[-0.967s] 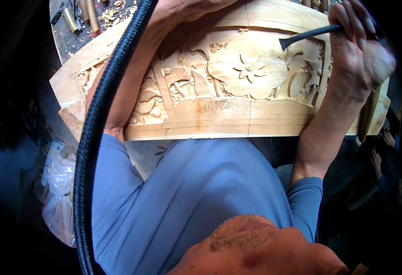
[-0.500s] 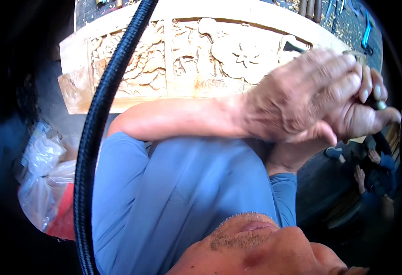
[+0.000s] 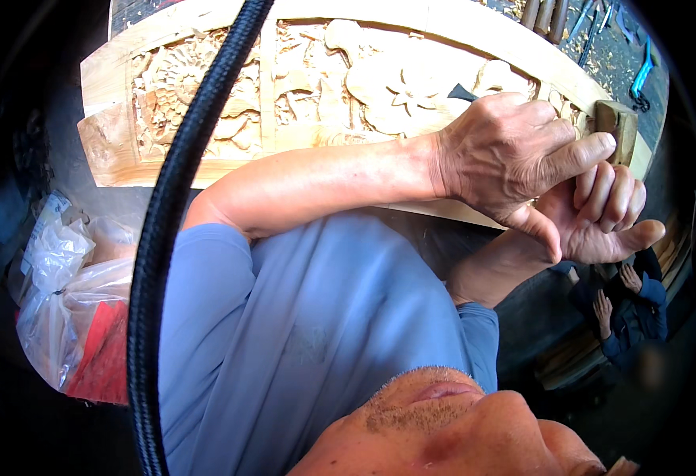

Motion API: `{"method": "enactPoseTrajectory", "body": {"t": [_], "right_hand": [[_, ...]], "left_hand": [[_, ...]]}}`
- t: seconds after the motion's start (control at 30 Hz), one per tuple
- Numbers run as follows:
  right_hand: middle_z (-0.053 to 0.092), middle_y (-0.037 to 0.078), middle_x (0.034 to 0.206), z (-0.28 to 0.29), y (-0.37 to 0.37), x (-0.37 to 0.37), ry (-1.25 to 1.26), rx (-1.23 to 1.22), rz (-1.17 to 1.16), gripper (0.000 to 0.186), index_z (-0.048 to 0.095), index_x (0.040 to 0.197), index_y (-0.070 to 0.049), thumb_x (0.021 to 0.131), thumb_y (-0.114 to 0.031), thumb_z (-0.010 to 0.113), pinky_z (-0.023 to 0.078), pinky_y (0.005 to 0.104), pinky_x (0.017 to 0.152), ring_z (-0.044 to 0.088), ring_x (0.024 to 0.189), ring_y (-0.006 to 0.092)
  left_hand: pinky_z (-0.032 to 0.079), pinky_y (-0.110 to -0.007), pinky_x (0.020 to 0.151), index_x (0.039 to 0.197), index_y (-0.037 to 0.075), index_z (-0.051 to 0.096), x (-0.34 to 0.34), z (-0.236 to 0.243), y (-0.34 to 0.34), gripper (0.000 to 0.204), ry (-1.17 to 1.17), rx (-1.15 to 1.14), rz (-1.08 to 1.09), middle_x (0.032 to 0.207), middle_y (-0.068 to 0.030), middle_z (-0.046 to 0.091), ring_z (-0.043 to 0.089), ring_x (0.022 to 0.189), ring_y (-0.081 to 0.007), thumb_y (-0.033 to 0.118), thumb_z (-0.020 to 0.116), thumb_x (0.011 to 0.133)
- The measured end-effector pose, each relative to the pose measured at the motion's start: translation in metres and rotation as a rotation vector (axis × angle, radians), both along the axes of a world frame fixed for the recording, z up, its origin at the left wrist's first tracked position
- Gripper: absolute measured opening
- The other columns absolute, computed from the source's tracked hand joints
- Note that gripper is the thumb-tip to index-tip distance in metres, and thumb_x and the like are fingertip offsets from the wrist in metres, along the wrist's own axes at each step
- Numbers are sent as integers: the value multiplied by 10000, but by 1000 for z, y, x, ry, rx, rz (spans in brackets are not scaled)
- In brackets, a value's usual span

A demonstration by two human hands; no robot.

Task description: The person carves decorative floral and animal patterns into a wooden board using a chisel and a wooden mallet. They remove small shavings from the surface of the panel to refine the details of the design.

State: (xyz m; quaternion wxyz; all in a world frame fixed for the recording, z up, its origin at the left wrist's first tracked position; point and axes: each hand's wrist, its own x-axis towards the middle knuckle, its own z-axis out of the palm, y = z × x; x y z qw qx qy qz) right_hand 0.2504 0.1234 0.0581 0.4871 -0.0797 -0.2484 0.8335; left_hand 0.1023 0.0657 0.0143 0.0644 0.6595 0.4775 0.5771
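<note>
The left forearm [image 3: 324,178] lies across the carved wooden panel [image 3: 300,87], blocking its lower edge. The black hose [image 3: 177,222] crosses the panel's left part; the carved middle lies open.

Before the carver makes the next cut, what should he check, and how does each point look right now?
1. Carved wooden panel lying flat and steady: cannot tell; no clamp shows.
2. Grip on the tool: ok; the left hand and the right hand are closed together at the panel's right end.
3. Dark tool tip visible: ok, it peeks out above the left hand, by the carved flower.
4. Fingers clear of the cutting edge: cannot tell; the hands hide it.
5. Black braided cable clear of the hands: ok, it hangs to the left.
</note>
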Motion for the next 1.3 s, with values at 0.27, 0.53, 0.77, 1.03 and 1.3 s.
{"method": "enactPoseTrajectory", "body": {"t": [0.27,0.53,0.77,1.03,1.3], "right_hand": [[458,-57,596,-20,2,-15,-12,-79,-71,594,448,596,-185,1002,-595,588,313,288,496,316,487,77],[468,-41,625,-25,3,-17,45,-38,33,598,480,620,-184,1027,-621,511,330,292,501,333,495,93],[483,-31,624,-21,2,-21,4,17,47,607,479,615,-180,1043,-611,472,334,293,493,357,494,100],[450,-32,569,-28,9,-15,2,-39,50,576,446,579,-185,1071,-485,445,305,283,463,333,465,105],[436,-47,501,-21,0,-26,-49,-141,-109,534,409,521,-203,1032,-324,511,246,250,431,281,407,61]], "left_hand": [[498,-333,558,1228,59,641,2,-14,9,1011,-52,-79,106,702,-47,612,634,591,-231,923,551,710],[511,-332,544,1145,80,660,-2,-13,5,924,-23,-174,75,672,-46,599,652,589,-232,904,558,741],[507,-318,535,1074,91,673,1,-16,6,837,-43,-123,137,644,-37,588,647,573,-216,873,530,809],[515,-315,514,986,104,693,3,-18,8,784,-22,-159,153,627,-44,595,660,568,-212,855,518,844],[520,-327,507,927,114,678,4,-17,6,729,-41,-192,160,620,-45,606,664,566,-221,828,559,845]]}}
